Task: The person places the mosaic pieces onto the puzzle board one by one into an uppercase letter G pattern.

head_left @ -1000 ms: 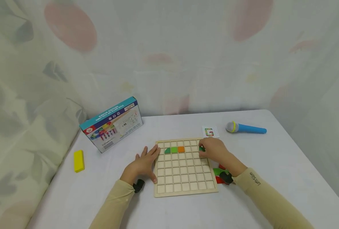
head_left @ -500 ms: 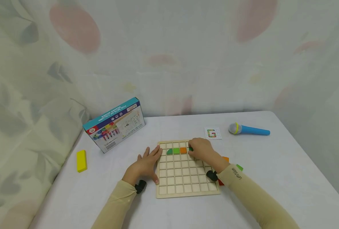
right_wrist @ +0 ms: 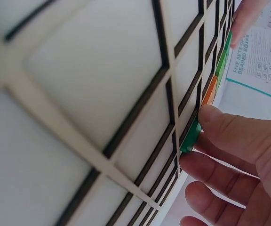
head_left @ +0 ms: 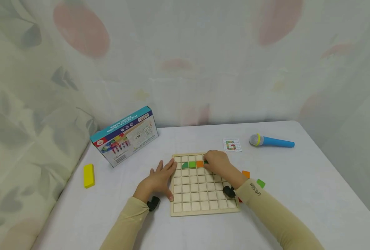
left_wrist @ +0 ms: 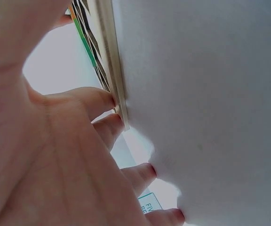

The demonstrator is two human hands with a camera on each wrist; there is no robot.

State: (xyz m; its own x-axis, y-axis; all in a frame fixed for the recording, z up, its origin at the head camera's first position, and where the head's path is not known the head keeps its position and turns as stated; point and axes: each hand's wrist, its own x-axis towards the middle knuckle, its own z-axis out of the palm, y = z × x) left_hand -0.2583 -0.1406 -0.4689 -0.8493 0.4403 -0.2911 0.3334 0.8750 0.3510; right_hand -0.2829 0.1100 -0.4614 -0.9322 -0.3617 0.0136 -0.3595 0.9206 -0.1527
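A wooden grid board [head_left: 191,189] lies flat on the table. In its second row from the back sit a dark green curved tile [head_left: 185,165], a light green square tile [head_left: 192,164] and an orange square tile [head_left: 199,164]. My right hand [head_left: 220,163] pinches a dark green tile [right_wrist: 191,136] between thumb and fingers, at the cell beside the orange one; its full shape is partly hidden. My left hand [head_left: 157,180] is spread at the board's left edge, its fingertips touching the frame, as the left wrist view [left_wrist: 69,155] also gives it.
Behind the board lies a small pattern card [head_left: 232,145], with a blue toy microphone [head_left: 272,141] to its right. Loose orange [head_left: 246,174] and green tiles [head_left: 260,183] lie right of the board, partly under my forearm. A box [head_left: 125,137] and yellow block [head_left: 89,175] stand left.
My right hand has moved left along the row with the dark green tile, from the board's right side to beside the orange tile. My left hand stays at the board's edge.
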